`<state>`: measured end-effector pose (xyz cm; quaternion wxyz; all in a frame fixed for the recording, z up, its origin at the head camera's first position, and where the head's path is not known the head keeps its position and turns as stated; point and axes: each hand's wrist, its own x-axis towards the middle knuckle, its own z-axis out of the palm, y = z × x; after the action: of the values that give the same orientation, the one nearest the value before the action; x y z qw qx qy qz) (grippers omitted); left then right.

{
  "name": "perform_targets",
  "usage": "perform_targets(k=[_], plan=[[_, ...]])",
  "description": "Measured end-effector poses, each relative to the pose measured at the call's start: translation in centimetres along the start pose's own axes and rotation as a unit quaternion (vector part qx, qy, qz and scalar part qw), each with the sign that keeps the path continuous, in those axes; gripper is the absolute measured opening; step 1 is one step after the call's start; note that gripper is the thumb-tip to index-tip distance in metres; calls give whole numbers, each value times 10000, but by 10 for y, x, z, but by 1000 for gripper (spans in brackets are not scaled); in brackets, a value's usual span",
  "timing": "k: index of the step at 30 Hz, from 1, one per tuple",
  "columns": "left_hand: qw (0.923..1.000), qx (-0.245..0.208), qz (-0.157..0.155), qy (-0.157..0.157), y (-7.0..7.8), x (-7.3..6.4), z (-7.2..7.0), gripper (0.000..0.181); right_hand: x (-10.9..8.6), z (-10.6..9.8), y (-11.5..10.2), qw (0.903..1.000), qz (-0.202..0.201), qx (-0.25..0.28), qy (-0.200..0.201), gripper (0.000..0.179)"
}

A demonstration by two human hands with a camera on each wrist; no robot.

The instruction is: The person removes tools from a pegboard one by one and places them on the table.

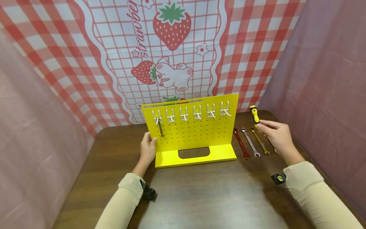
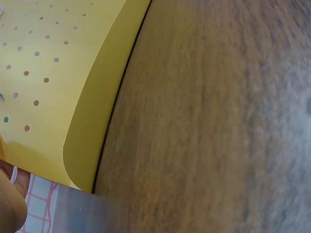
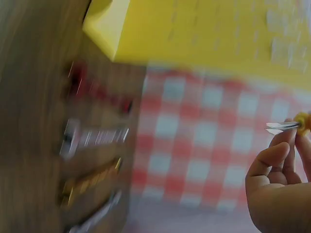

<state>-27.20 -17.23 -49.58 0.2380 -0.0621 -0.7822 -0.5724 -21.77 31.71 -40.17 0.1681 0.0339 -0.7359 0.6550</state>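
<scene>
A yellow pegboard stand stands upright on the table, with several white double hooks in a row near its top. My left hand grips the board's left edge, thumb in front and fingers behind. From the leftmost hook hangs a small dark tool that looks like a wrench. To the right of the board, my right hand holds a screwdriver in the air, its yellow and black handle pointing up. In the right wrist view the metal shank shows beside the fingers.
Right of the board lie a red wrench, a silver wrench, a gold wrench and another wrench partly behind my right hand. A strawberry-print checked cloth hangs behind the brown table, with pink curtains at both sides.
</scene>
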Motion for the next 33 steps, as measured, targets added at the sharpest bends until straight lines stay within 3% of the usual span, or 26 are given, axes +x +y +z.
perform_targets(k=[5,9,13,16,21,23,26,33], plan=[[10000,24,-28,-22,-1,0,-1,17,20,-39,25,9980,509,-297,239,13],[9999,90,-40,-55,-1,0,-1,15,32,-63,48,9866,897,-1342,219,24],[9998,134,-88,-93,-1,0,0,15,42,-80,68,9655,968,-2417,-76,41],[9999,103,-67,-98,-2,0,1,15,49,-90,80,9482,968,-3014,-265,37],[9999,24,-71,-99,3,-3,2,16,54,-103,91,9056,1243,-4030,-455,28],[9999,21,-106,-106,4,-3,3,16,53,-106,94,8905,1405,-4293,-542,28],[9998,47,-127,-123,-1,-1,3,16,52,-109,97,8763,1607,-4497,-637,30],[9997,-66,-211,-32,1,1,0,18,58,-109,102,8732,1667,-4543,-580,33]])
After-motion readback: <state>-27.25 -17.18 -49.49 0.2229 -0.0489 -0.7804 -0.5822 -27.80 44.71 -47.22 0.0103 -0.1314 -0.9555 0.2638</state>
